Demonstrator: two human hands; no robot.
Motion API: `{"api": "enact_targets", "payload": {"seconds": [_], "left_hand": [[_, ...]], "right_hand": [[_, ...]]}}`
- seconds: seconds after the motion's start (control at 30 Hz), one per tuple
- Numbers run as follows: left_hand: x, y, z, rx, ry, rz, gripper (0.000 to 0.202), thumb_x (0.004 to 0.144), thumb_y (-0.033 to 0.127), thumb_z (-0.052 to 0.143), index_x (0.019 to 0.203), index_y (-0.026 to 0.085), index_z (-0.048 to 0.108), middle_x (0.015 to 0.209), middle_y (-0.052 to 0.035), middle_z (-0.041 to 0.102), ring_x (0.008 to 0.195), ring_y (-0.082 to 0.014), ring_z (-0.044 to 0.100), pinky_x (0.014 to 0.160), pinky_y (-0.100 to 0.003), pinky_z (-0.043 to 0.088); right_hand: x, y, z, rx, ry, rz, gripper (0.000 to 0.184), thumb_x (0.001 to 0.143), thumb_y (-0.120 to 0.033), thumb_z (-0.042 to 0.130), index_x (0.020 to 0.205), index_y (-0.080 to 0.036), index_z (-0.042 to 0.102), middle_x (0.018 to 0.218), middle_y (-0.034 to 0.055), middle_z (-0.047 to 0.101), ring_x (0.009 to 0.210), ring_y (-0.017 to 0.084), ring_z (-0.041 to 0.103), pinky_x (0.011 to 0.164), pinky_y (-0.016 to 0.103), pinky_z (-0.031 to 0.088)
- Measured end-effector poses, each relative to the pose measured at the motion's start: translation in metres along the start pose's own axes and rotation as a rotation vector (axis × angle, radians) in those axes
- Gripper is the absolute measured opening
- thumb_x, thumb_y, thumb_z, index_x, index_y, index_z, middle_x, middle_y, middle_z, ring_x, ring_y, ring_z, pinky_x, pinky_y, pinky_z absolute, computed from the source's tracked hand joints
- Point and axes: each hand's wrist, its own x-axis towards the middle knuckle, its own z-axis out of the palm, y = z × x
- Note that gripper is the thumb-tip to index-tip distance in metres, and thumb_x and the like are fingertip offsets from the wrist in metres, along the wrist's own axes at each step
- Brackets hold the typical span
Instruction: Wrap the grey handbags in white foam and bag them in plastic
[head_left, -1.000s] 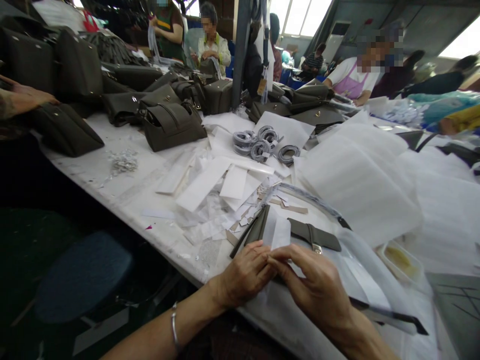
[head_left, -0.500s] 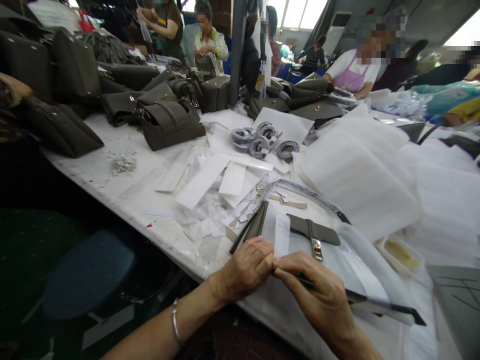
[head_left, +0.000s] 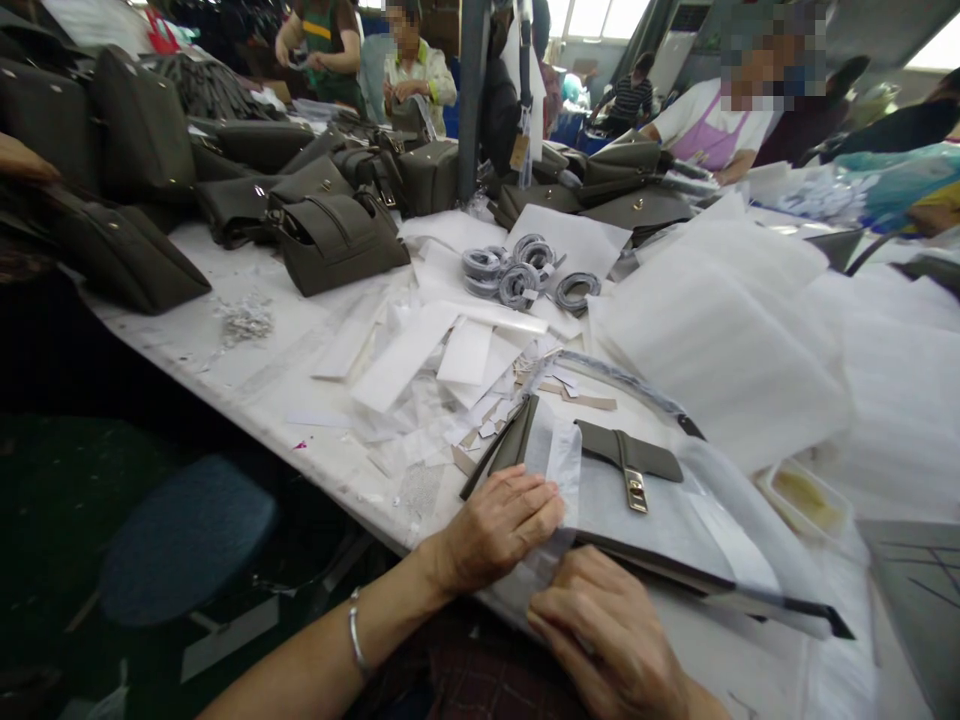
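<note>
A dark olive handbag (head_left: 637, 460) lies tilted on the table in front of me, its front covered by pale translucent wrapping (head_left: 607, 510). Its flap and gold clasp (head_left: 636, 492) show uncovered. My left hand (head_left: 499, 530) rests on the bag's lower left corner, fingers laid along a white strip of wrapping (head_left: 564, 460); its thumb is hidden. Just below the bag's near edge, my right hand (head_left: 611, 630) is closed, with a loose end of the wrapping running into its fingers. The bag's wrapped strap (head_left: 622, 375) arches behind it.
Wrapped coils (head_left: 517, 275), white sheets (head_left: 720, 330) and paper scraps lie beyond the bag. Many olive handbags (head_left: 341, 240) are heaped at the back left. A plastic tub (head_left: 806, 500) stands at right. A blue stool (head_left: 187, 540) is below the table edge. Several people work behind.
My right hand has moved down from the bag's edge toward me, away from my left hand. My left hand has shifted slightly right, its fingers now flatter on the wrapping.
</note>
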Motion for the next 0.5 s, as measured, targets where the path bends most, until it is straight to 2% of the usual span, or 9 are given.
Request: {"api": "enact_targets", "payload": {"seconds": [0.07,0.17,0.27,0.37,0.5], "left_hand": [[0.000,0.000,0.000,0.007,0.001,0.000,0.025,0.099,0.015,0.047,0.121,0.012,0.059,0.119,-0.0084,0.069,0.117,-0.0197,0.060,0.109,-0.039,0.046],[0.000,0.000,0.000,0.010,0.007,0.007,0.026,0.099,0.017,0.047,0.123,0.012,0.059,0.120,-0.0085,0.069,0.118,-0.0198,0.060,0.109,-0.039,0.045],[-0.001,-0.001,0.000,0.003,-0.008,0.013,0.027,0.100,0.018,0.048,0.124,0.013,0.059,0.122,-0.0086,0.068,0.119,-0.0203,0.059,0.110,-0.040,0.044],[-0.002,-0.001,0.000,0.001,-0.016,0.017,0.028,0.100,0.018,0.048,0.125,0.014,0.059,0.122,-0.0087,0.067,0.120,-0.0203,0.058,0.110,-0.040,0.044],[-0.002,-0.002,0.001,-0.003,-0.013,0.012,0.029,0.099,0.017,0.048,0.126,0.013,0.058,0.123,-0.0093,0.067,0.122,-0.0206,0.057,0.111,-0.040,0.043]], "right_hand": [[-0.007,-0.002,0.006,-0.023,-0.083,-0.005,0.010,0.091,-0.010,0.056,0.093,-0.017,0.062,0.071,0.0024,0.063,0.066,0.016,0.055,0.062,0.030,0.044],[-0.015,0.000,0.016,-0.123,-0.173,0.068,0.015,0.094,-0.020,0.055,0.106,-0.018,0.064,0.096,0.0069,0.071,0.087,0.021,0.062,0.074,0.033,0.049],[-0.021,0.005,0.026,-0.168,-0.185,0.150,0.026,0.094,-0.024,0.057,0.119,-0.020,0.062,0.113,0.0068,0.069,0.099,0.024,0.061,0.082,0.036,0.049],[-0.024,0.009,0.033,-0.156,-0.173,0.180,0.019,0.094,-0.019,0.056,0.112,-0.021,0.064,0.106,0.0056,0.070,0.095,0.022,0.060,0.080,0.034,0.048],[-0.021,0.012,0.037,-0.188,-0.136,0.105,0.021,0.097,-0.013,0.048,0.105,-0.019,0.066,0.095,0.0066,0.069,0.090,0.020,0.059,0.079,0.033,0.047]]}}
